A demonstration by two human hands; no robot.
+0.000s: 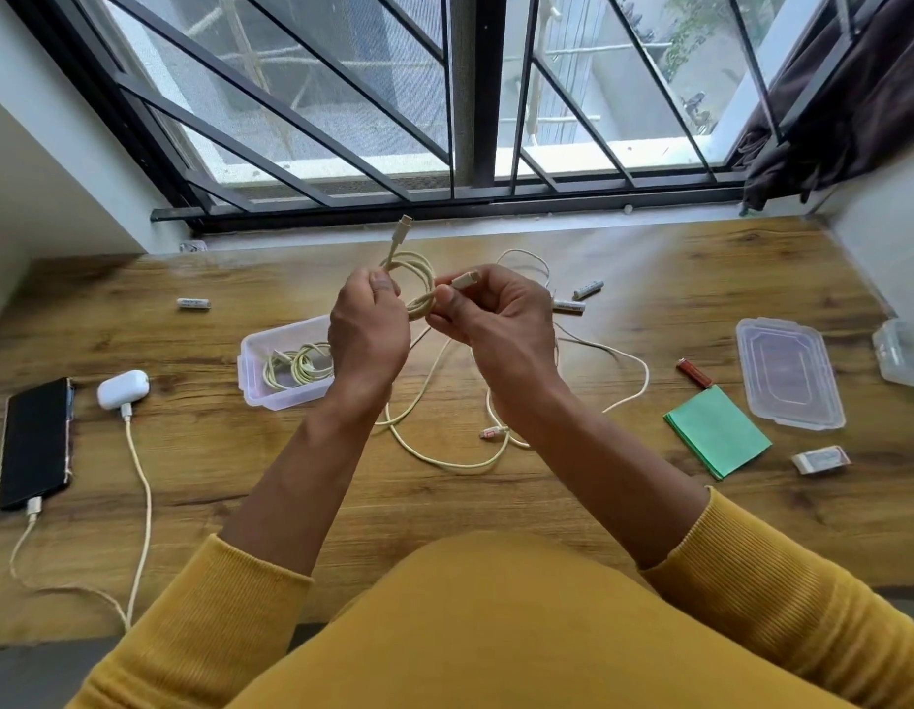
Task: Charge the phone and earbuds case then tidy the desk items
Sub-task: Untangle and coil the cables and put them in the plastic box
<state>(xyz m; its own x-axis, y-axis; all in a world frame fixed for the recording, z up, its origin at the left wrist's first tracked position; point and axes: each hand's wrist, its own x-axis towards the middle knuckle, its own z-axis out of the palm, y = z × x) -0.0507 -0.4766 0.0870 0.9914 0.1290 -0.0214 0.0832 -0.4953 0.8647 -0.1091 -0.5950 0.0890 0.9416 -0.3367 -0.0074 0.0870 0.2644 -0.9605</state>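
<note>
Above the wooden desk [495, 504], left hand [369, 334] and right hand [495, 319] pinch a coiled cream charging cable [419, 278], light, limp, springy; best gripped across its loops.

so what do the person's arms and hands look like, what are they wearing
Both arms wear mustard-yellow ribbed knit sleeves, the left sleeve and the right sleeve each pushed up so the forearms are bare. The left hand and right hand are bare too: no gloves, and no rings, watch or bracelets that show. The nails look short and unpainted.
</note>
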